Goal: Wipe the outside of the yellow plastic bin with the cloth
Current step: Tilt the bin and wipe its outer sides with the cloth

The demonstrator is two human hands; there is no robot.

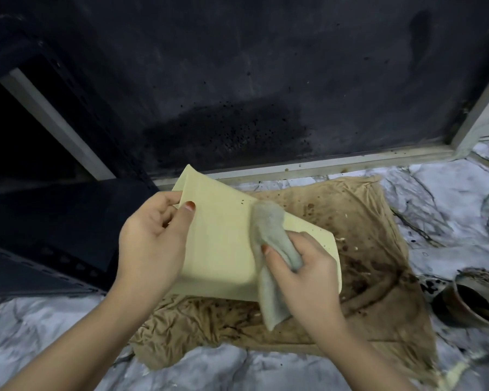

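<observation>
Marble-pattern floor [449,198], white with grey veins. Stained, crumpled brown paper [359,221] spread on it. Dark speckled wall panel [237,80] behind, pale frame along its base. Dirty pot [469,300] at right. No readable writing. Yellow plastic bin [220,238] held tilted above the paper. Left hand [150,244] gripping its upper edge, thumb on the face. Right hand [302,266] clutching grey cloth [268,230], pressed against the bin.

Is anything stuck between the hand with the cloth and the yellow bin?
Only the cloth itself. The right hand presses it onto the yellow bin, which the left hand holds. Nothing else visible is between them.
</observation>
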